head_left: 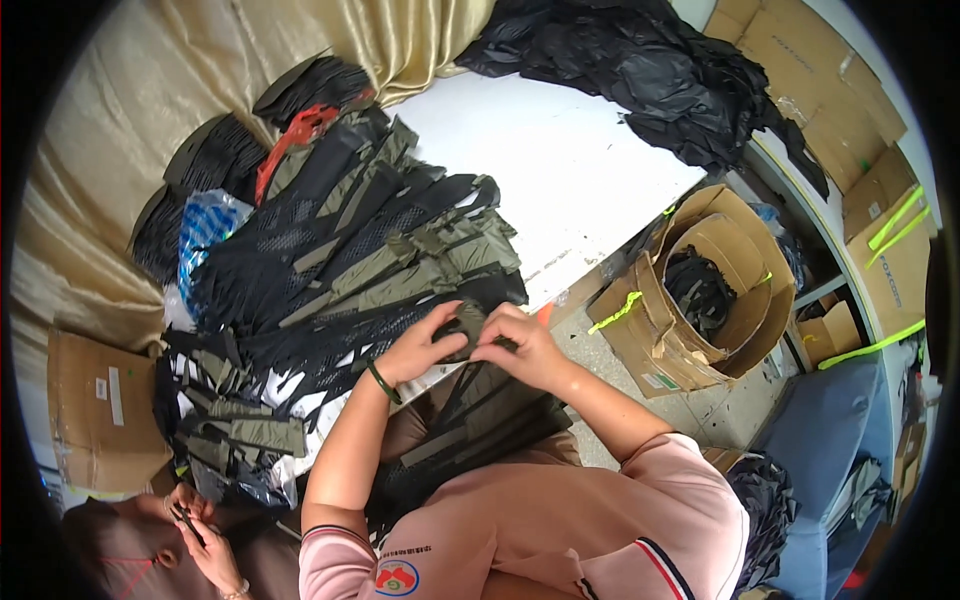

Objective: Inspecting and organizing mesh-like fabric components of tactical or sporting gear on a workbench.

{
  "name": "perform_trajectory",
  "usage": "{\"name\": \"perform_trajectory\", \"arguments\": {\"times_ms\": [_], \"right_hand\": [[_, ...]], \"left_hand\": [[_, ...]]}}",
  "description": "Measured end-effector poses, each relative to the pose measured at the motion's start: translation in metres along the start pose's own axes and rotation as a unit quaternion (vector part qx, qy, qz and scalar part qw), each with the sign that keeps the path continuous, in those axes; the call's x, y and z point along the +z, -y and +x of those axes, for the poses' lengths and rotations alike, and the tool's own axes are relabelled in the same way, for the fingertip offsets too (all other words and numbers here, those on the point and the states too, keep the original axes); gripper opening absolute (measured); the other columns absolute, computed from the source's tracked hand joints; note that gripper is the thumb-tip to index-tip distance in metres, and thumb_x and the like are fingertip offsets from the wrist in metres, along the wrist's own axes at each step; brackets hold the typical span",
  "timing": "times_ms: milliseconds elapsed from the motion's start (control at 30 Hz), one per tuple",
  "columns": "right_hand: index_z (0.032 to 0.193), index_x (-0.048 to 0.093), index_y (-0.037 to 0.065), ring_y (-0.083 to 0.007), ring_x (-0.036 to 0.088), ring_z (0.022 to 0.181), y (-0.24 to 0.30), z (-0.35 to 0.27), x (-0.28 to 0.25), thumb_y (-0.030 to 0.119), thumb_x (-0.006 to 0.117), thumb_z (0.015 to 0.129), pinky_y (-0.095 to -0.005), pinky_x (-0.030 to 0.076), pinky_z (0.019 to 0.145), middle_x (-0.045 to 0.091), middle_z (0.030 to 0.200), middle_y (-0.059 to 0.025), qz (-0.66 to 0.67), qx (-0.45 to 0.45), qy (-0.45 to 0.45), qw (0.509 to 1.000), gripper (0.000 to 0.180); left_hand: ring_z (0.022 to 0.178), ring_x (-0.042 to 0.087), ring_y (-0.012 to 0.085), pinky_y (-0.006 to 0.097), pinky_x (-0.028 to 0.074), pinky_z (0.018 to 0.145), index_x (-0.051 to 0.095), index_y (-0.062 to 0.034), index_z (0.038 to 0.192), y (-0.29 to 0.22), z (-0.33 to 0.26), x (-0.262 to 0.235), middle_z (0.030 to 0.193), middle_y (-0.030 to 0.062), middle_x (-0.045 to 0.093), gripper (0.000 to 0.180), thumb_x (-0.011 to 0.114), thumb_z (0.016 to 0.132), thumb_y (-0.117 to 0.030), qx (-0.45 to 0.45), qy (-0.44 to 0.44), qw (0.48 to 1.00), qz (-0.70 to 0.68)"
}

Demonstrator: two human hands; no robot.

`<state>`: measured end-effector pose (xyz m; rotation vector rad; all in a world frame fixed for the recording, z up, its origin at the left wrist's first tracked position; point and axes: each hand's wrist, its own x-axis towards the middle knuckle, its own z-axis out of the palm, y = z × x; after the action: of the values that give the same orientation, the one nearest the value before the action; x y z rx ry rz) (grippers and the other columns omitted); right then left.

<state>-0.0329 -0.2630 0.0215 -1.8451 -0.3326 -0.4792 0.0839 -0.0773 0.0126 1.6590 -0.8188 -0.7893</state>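
Note:
Over the near edge of the table, my left hand (425,345) and my right hand (522,343) are close together, fingers pinched on a dark olive fabric piece (467,322). A green bangle circles my left wrist. My right fingertips are closed on its right end, with a small dark bit showing under them. More black and olive fabric (480,405) is draped across my lap below. Just beyond my hands spreads a pile of black mesh and olive fabric pieces (430,255).
Stacked black pieces (220,150) lie against the gold curtain (240,45). Black sheets (640,80) heap up at the white table's (560,150) far end. An opened carton (625,330) stands right, another carton (110,415) left. A co-worker's hands (205,540) hold something dark, lower left.

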Motion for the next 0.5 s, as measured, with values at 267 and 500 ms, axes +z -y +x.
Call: {"name": "perform_trajectory", "arguments": {"times_ms": [267, 500], "right_hand": [[0.101, 0.052, 0.005, -0.0321, 0.055, 0.087, -0.003, 0.011, 0.013, 0.009, 0.068, 0.079, -0.0413, 0.045, 0.073, 0.055, 0.097, -0.0098, -0.259, 0.005, -0.096, 0.961, 0.027], [0.104, 0.053, 0.007, -0.0330, 0.059, 0.072, -0.024, 0.019, 0.011, 0.006, 0.057, 0.081, -0.0426, 0.047, 0.066, 0.060, 0.084, -0.0135, -0.239, -0.043, -0.042, 0.969, 0.022]], "left_hand": [[0.068, 0.046, 0.0038, 0.020, 0.039, 0.061, 0.056, -0.0022, 0.084, -0.021, 0.007, 0.014, 0.072, -0.0032, 0.053, 0.009, 0.064, 0.086, -0.007, 0.037, -0.125, 0.991, 0.022], [0.059, 0.044, 0.0043, 0.021, 0.039, 0.055, 0.057, -0.0037, 0.079, -0.022, 0.002, 0.018, 0.065, -0.0036, 0.053, 0.019, 0.074, 0.079, -0.012, 0.014, -0.165, 0.984, 0.073]]}}
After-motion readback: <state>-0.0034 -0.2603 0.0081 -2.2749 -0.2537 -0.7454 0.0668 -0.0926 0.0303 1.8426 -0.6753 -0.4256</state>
